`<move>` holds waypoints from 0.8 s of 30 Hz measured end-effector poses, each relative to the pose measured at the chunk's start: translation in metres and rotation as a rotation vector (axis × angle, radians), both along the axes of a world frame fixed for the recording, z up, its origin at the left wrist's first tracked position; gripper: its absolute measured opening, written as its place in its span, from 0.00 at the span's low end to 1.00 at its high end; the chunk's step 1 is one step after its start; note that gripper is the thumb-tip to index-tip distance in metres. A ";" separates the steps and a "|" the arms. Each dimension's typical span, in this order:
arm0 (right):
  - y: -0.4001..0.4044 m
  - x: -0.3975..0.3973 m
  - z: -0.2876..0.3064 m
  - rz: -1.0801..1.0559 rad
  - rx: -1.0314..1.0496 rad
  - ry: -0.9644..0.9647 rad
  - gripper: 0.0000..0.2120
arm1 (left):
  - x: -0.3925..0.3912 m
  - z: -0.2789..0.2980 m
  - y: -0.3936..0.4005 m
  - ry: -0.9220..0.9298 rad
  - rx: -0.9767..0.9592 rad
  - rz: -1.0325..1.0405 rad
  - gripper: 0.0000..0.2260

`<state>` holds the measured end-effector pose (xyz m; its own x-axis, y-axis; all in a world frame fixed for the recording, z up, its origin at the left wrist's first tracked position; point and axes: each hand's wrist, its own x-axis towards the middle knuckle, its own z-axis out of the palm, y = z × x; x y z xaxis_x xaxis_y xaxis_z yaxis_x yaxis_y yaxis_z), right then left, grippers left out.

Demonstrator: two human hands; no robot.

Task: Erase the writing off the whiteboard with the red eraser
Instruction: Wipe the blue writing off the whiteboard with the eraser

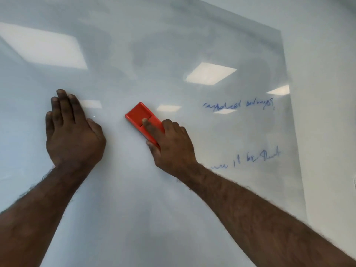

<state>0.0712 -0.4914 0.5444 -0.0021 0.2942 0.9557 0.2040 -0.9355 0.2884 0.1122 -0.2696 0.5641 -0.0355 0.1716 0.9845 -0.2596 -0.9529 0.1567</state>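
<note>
A glossy whiteboard (173,199) is filling the view as a person's left hand (74,132), fingers flat and empty, is bracing against it, apparently for steadiness. The right hand (171,145) is clamping the red eraser (141,117) to bare board, well left of two lines of blue writing (238,105).

Single head-worn view; faces forward, close to the whiteboard (173,189); both forearms enter from the lower edge; board's right edge visible.
</note>
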 end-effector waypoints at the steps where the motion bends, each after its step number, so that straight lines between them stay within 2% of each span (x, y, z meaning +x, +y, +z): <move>1: -0.019 0.002 0.003 -0.022 -0.067 -0.024 0.27 | 0.000 0.002 -0.008 0.006 0.007 0.000 0.29; 2: -0.040 0.004 0.007 -0.044 -0.076 -0.046 0.27 | 0.000 0.005 -0.015 0.008 0.023 0.003 0.29; 4: -0.089 0.008 0.017 -0.069 0.036 -0.066 0.27 | 0.001 0.008 -0.029 0.008 0.067 0.019 0.29; 10: -0.241 0.013 0.025 -0.076 0.787 0.037 0.29 | 0.003 0.011 -0.082 0.013 0.074 0.028 0.28; 13: -0.253 0.015 0.036 0.018 1.026 0.085 0.27 | 0.004 0.014 -0.102 0.021 0.087 0.033 0.29; 15: -0.231 0.013 0.050 0.090 1.082 0.081 0.26 | 0.006 0.017 -0.115 0.027 0.093 0.026 0.29; 17: -0.193 0.010 0.054 0.082 0.943 0.039 0.26 | 0.007 0.020 -0.127 0.025 0.093 0.024 0.29; 20: -0.135 0.011 0.031 0.075 0.477 -0.024 0.27 | 0.009 0.023 -0.140 0.045 0.090 0.030 0.29; 24: -0.142 0.016 0.020 0.045 0.035 -0.092 0.27 | 0.008 0.026 -0.148 0.078 0.071 0.017 0.30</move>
